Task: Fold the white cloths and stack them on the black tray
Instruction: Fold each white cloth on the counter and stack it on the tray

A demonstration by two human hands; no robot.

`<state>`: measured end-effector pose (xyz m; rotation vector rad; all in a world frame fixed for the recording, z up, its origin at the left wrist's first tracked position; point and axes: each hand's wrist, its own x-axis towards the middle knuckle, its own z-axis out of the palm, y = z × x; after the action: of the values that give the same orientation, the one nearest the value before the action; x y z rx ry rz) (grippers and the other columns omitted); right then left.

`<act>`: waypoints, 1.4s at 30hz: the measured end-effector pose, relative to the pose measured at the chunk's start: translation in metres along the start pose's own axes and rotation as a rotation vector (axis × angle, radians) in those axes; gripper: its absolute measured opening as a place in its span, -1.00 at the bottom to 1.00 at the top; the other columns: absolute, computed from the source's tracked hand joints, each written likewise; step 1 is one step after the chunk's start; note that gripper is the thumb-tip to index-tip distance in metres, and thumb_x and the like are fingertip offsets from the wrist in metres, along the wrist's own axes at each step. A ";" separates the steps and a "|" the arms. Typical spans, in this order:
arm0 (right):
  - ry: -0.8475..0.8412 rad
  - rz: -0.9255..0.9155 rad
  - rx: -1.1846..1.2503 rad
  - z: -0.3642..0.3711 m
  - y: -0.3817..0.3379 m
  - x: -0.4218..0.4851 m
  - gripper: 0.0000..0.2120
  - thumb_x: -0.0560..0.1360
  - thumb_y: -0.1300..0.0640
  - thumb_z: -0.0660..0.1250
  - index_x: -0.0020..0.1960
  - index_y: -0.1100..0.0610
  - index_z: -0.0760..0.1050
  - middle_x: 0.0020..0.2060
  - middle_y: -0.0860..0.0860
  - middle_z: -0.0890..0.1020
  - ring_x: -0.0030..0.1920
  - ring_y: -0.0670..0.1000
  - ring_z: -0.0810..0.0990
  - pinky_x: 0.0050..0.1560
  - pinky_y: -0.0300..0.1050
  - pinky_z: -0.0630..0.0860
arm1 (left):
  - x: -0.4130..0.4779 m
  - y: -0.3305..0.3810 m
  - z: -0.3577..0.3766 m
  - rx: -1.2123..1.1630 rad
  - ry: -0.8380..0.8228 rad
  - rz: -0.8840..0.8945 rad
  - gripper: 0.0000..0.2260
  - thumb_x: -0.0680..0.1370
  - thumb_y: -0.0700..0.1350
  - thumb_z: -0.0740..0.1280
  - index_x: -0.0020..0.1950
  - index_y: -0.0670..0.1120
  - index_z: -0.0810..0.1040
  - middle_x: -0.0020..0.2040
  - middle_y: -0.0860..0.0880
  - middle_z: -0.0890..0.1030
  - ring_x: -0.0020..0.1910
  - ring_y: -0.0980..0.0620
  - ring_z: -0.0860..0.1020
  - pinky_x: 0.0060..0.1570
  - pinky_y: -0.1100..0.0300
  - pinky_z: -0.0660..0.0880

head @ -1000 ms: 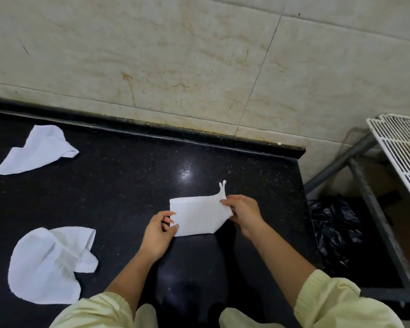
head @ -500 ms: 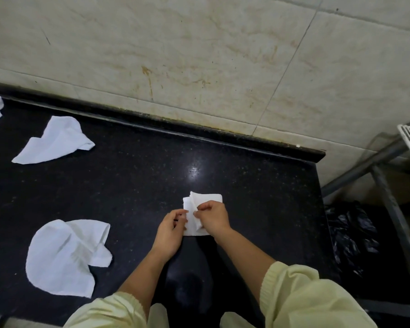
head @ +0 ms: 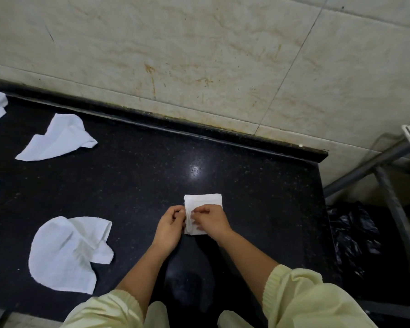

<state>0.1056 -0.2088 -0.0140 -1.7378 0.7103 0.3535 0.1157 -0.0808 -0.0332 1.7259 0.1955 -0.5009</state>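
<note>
My left hand (head: 169, 227) and right hand (head: 210, 221), fingers curled, pinch the folded cloth (head: 204, 200) on the counter (head: 140, 185); a loose cloth (head: 66, 252) lies near left.

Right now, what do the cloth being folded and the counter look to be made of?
The cloth looks like soft white cotton, maybe terry, matte: it holds creases and stacked folds. The counter looks like polished black stone, perhaps granite: fine pale speckles and a sharp glint of light.
</note>
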 end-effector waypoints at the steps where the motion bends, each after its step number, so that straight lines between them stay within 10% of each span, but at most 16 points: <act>1: 0.002 -0.009 0.018 -0.007 -0.002 0.000 -0.92 0.49 0.25 0.35 -0.04 0.15 0.60 -0.07 0.06 0.66 -0.16 -0.02 0.63 -0.13 -0.16 0.58 | 0.000 0.001 -0.001 -0.001 0.023 -0.007 -0.85 0.63 -0.13 0.21 0.13 -0.08 0.53 -0.09 -0.07 0.64 -0.21 0.08 0.61 -0.22 0.26 0.53; 7: 0.162 0.039 0.127 -0.063 -0.001 0.005 -0.92 0.48 0.31 0.35 -0.16 0.18 0.57 -0.26 0.08 0.64 -0.33 -0.04 0.57 -0.37 -0.26 0.47 | -0.001 0.009 -0.002 0.251 0.209 -0.001 -0.70 0.51 -0.06 0.41 0.19 -0.15 0.53 -0.07 -0.05 0.60 -0.11 0.01 0.58 -0.11 0.22 0.45; 17: 0.136 0.156 0.061 -0.061 0.013 0.000 -0.94 0.45 0.26 0.38 -0.10 0.14 0.54 -0.17 0.08 0.62 -0.24 -0.02 0.57 -0.30 -0.20 0.49 | 0.008 0.042 0.014 0.628 -0.012 -0.291 -0.51 0.42 -0.16 0.41 0.28 -0.18 0.32 0.17 -0.15 0.51 0.12 -0.14 0.54 -0.07 0.12 0.50; 25: 0.082 0.215 0.180 -0.057 0.011 -0.003 -0.84 0.42 0.23 0.38 -0.01 0.22 0.54 -0.09 0.11 0.61 -0.17 0.04 0.55 -0.31 -0.17 0.44 | 0.012 0.042 0.015 0.239 -0.107 -0.420 -0.76 0.42 -0.14 0.39 0.03 -0.23 0.55 -0.26 -0.09 0.54 -0.36 0.02 0.49 -0.40 0.25 0.41; 30: 0.073 0.278 0.377 -0.061 0.010 -0.005 -0.72 0.38 0.27 0.32 0.09 0.28 0.53 0.03 0.21 0.63 0.01 0.16 0.61 -0.21 -0.07 0.55 | 0.000 0.041 0.011 -0.012 -0.266 -0.488 -0.72 0.45 -0.22 0.38 0.14 -0.23 0.54 -0.12 -0.15 0.68 -0.17 -0.06 0.67 -0.07 0.13 0.60; 42: -0.039 0.182 0.548 -0.084 0.009 -0.038 -0.58 0.35 0.35 0.24 0.19 0.14 0.50 0.09 0.14 0.64 0.09 0.16 0.61 -0.14 -0.03 0.57 | -0.018 0.042 0.012 -0.343 -0.380 -0.455 -0.62 0.43 -0.37 0.34 0.22 -0.13 0.58 0.10 -0.10 0.67 0.01 -0.02 0.62 -0.15 0.18 0.55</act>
<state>0.0602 -0.2792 0.0246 -1.1505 0.8474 0.2815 0.1135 -0.0988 0.0099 1.2214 0.3801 -1.0535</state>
